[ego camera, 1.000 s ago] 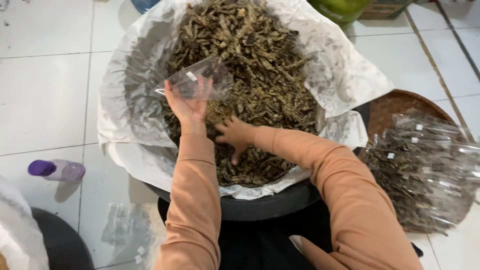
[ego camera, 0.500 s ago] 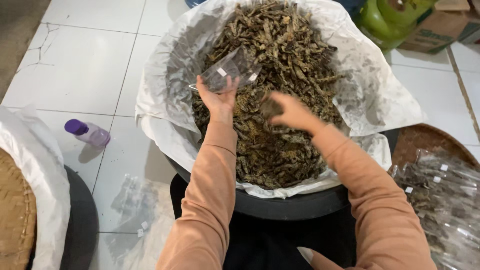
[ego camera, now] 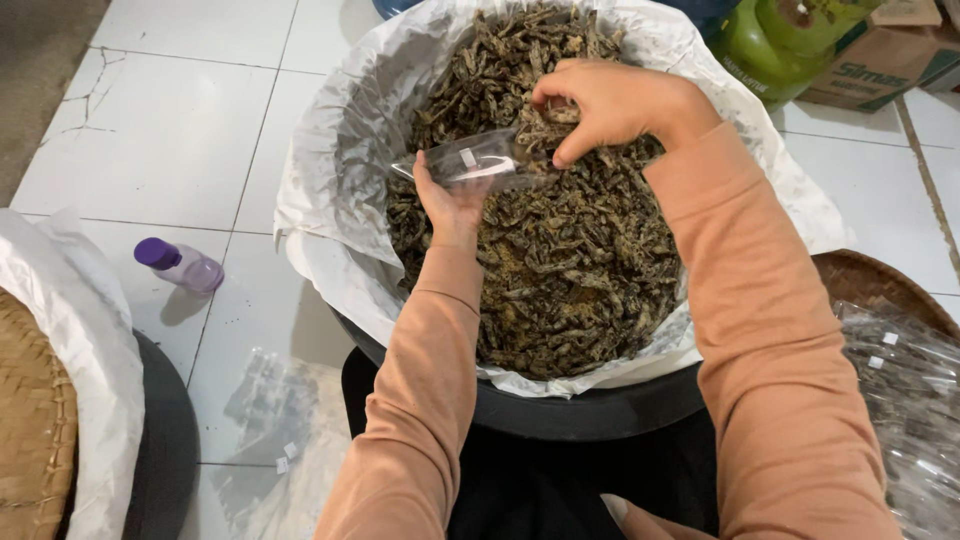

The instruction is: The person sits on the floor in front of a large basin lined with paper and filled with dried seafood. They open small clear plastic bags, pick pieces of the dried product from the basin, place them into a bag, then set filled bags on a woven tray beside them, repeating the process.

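left hand [ego camera: 450,205] holds a small clear bag [ego camera: 478,160] open over the black basin [ego camera: 590,415]; right hand [ego camera: 610,105] pinches dried brown strips [ego camera: 570,260] at the bag's mouth.
risk as i judge it: the bag mouth is narrow and floppy, so strips could miss it, though they'd fall back into the basin. the basin's white paper liner [ego camera: 330,230] overhangs its rim. left of the basin is bare tile and a purple-capped bottle [ego camera: 180,265]; right of it, a pile of clear bags [ego camera: 905,400] sits near, leaving little elbow room.
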{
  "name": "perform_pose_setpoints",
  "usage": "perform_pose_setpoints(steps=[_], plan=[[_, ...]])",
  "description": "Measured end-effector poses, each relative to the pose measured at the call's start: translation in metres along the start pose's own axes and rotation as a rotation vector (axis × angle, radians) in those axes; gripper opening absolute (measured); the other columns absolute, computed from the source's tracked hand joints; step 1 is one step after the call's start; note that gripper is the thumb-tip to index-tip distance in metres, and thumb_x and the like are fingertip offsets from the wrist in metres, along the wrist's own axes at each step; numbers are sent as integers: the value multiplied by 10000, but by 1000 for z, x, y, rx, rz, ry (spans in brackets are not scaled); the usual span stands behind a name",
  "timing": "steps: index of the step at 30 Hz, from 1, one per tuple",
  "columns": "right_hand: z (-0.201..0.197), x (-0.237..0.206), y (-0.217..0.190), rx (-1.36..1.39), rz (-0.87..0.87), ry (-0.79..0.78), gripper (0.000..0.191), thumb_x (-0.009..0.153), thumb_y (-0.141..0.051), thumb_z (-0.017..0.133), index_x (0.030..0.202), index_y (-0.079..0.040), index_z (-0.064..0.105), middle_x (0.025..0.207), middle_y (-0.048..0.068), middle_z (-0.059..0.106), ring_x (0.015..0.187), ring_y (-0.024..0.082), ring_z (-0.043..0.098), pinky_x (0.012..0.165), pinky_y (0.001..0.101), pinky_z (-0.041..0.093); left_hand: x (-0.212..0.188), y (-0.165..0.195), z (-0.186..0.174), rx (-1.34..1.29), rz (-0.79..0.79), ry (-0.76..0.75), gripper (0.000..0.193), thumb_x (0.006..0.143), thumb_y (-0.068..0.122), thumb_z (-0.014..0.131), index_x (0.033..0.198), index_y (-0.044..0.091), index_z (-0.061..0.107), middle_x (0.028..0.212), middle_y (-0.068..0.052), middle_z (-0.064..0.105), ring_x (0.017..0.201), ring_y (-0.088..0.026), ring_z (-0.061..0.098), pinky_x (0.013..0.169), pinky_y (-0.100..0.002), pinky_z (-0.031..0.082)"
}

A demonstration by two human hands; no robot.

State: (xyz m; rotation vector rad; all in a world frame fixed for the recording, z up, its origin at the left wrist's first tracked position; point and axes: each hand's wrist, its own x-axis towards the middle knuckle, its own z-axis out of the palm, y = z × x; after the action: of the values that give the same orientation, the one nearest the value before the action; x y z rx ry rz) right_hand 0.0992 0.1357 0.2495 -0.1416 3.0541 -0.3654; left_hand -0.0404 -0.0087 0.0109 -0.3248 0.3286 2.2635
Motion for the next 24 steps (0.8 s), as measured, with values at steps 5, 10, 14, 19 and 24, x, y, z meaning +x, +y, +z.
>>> perform_pose_setpoints(steps=[5, 10, 14, 19, 24], plan=[[-6, 9, -8, -19, 60, -13, 693, 592, -281, 941, 1167, -36, 641, 1059, 163, 648, 964, 343, 632, 805, 438, 521, -1, -3, 3, -226, -50, 172, 761, 845, 538, 692, 1477, 250, 381, 1552, -207, 244, 1381, -412, 385, 1086, -674, 430], [-9, 15, -21, -80, 327, -180, 627, 602, -259, 952, 1091, -49, 619, 919, 168, 696, 854, 351, 674, 722, 480, 520, -3, -6, 5, -255, -47, 209, 748, 845, 549, 679, 1458, 246, 375, 1522, -185, 291, 1356, -402, 405, 1062, -679, 441], [-7, 32, -20, -66, 236, -186, 533, 605, -285, 947, 1035, -75, 712, 967, 102, 727, 888, 301, 703, 753, 450, 546, -9, -10, 9, -143, -30, 142, 691, 861, 533, 656, 1429, 216, 422, 1444, -163, 386, 1293, -375, 471, 1051, -663, 462], [1, 50, -30, -254, 310, -141, 531, 605, -332, 974, 1021, -100, 740, 1024, 103, 671, 889, 321, 685, 756, 464, 559, -18, -15, 16, -113, -6, 83, 613, 925, 556, 543, 1410, 200, 422, 1404, -146, 414, 1275, -342, 461, 1084, -637, 435], [15, 56, -45, -151, 324, -47, 685, 656, -369, 948, 1118, -33, 571, 930, 154, 689, 876, 333, 673, 773, 479, 536, -21, -16, 13, -69, -44, 55, 754, 980, 649, 323, 1505, 108, 346, 1495, -247, 422, 1392, -450, 443, 1144, -610, 385]])
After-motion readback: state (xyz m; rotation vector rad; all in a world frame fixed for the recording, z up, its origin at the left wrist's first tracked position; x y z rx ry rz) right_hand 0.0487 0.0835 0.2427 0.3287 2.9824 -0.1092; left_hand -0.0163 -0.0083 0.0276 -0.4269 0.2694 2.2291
